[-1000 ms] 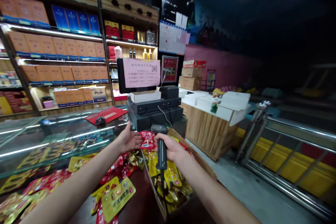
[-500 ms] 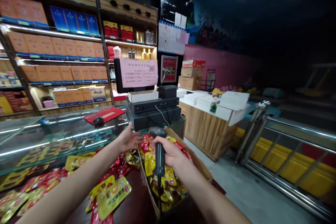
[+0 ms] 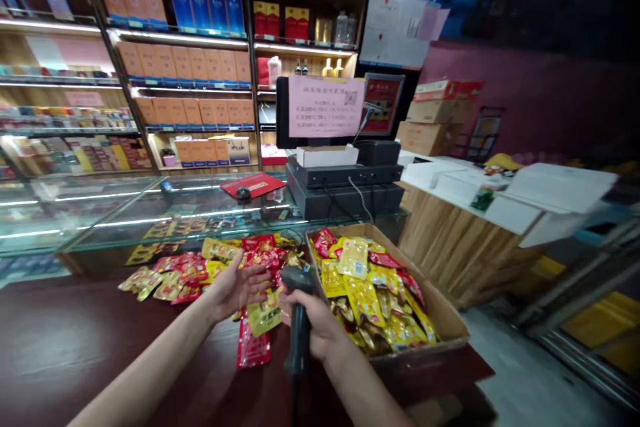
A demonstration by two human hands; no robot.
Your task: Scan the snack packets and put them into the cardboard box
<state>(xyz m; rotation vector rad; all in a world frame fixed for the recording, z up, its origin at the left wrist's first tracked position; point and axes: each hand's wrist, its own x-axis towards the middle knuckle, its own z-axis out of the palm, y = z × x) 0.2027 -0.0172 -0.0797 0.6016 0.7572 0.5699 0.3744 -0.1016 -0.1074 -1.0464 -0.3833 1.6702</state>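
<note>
My right hand (image 3: 313, 323) is shut around the grip of a black handheld barcode scanner (image 3: 299, 320), its head pointing forward over the counter. My left hand (image 3: 240, 287) is open, palm up, just left of the scanner and holding nothing. It hovers at the edge of a loose pile of red and gold snack packets (image 3: 215, 267). Below the hands lie a yellow packet (image 3: 263, 315) and a red packet (image 3: 253, 347). To the right, an open cardboard box (image 3: 425, 363) is filled with yellow and gold snack packets (image 3: 365, 293).
The packets and box rest on a dark red counter (image 3: 65, 340), backed by a glass display case (image 3: 185, 220). Behind it stand a stacked black till unit (image 3: 345, 187) and shelves of boxed goods (image 3: 180, 67). A wooden counter (image 3: 460, 247) stands at right.
The view has swung left and down, bringing the whole box into sight. The red packet seen between my hands a second ago is no longer there. My right hand still grips the scanner.
</note>
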